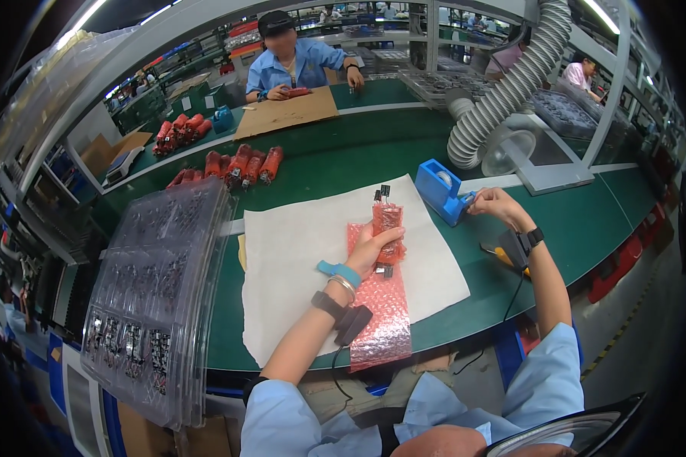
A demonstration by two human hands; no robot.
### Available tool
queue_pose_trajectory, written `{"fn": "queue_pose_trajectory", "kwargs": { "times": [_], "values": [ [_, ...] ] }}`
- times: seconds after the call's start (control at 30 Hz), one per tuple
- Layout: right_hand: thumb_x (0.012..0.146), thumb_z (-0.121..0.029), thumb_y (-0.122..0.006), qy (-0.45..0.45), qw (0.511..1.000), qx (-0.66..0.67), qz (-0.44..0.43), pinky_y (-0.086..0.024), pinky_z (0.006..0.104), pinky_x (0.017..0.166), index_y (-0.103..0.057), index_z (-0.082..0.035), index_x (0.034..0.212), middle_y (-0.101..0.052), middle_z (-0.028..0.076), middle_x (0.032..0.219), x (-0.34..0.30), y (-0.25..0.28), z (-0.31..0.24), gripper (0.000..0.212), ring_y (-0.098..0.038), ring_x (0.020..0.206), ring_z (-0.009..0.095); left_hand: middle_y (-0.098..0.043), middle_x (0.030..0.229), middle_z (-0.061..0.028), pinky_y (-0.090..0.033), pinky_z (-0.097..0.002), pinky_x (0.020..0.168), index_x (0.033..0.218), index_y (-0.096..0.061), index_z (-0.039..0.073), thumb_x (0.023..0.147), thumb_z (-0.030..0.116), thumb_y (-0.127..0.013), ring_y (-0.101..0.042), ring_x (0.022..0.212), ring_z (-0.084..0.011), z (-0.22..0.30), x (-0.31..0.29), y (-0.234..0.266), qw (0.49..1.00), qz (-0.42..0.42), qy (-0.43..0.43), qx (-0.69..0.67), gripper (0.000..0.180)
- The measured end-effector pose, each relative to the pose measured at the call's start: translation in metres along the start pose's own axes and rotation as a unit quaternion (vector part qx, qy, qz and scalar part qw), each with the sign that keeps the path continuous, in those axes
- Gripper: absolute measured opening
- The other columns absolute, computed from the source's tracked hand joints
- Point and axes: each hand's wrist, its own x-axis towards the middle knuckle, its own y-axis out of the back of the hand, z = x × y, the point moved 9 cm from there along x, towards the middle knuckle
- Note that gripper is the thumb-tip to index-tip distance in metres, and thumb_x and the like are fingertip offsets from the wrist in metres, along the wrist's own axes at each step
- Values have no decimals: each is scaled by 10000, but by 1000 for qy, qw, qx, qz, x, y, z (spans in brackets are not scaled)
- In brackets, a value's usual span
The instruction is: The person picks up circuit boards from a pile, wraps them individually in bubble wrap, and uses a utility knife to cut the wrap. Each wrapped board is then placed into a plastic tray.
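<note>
My left hand (370, 250) is closed round a roll of red bubble wrap (389, 218) with small black parts sticking out at both ends. Beneath it a flat sheet of red bubble wrap (383, 320) reaches down over the table's near edge. Both lie over a large white sheet (297, 259). To the right, my right hand (495, 204) pinches at the cutting end of a blue tape dispenser (437, 189). Whatever tape is between its fingers is too small to make out.
Stacked clear plastic trays (156, 297) of small parts stand at left. Several red wrapped bundles (244, 165) lie beyond the sheet. A yellow-handled tool (503, 257) lies at right, below a grey flexible duct (511, 84). Across the bench a person (297, 68) handles a red bundle over cardboard.
</note>
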Motion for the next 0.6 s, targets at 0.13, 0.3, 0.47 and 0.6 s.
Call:
{"fn": "queue_pose_trajectory", "kwargs": {
  "times": [0.13,0.3,0.47,0.6],
  "values": [
    [777,-53,-642,4,1000,6,-11,-526,273,836,-651,61,846,-674,125,855,3,-1,0,134,-667,841,182,-598,849,-47,-570,-325,637,1022,-519,61,860,163,-692,-654,697,-165,-1,1,4,1000,-1,-4,-3,258],
    [778,-45,-646,13,1000,21,-2,-525,275,806,-652,42,771,-671,123,854,1,0,2,87,-665,842,186,-597,850,-46,-570,-326,636,1016,-522,61,860,160,-690,-655,694,-172,-1,2,2,1000,-5,-3,-13,250],
    [772,-59,-674,-28,978,-205,33,-518,279,770,-649,21,683,-676,118,866,-2,6,18,122,-661,852,188,-595,853,-46,-570,-327,635,1015,-521,63,861,160,-689,-656,693,-179,-1,1,3,1000,11,9,-19,248],
    [770,-73,-698,9,989,-119,-84,-512,287,735,-641,16,618,-682,100,873,-18,1,-1,185,-657,839,180,-597,846,-49,-568,-328,635,1009,-521,60,859,163,-693,-656,694,-180,-6,0,3,999,11,18,-28,250]
  ]
}}
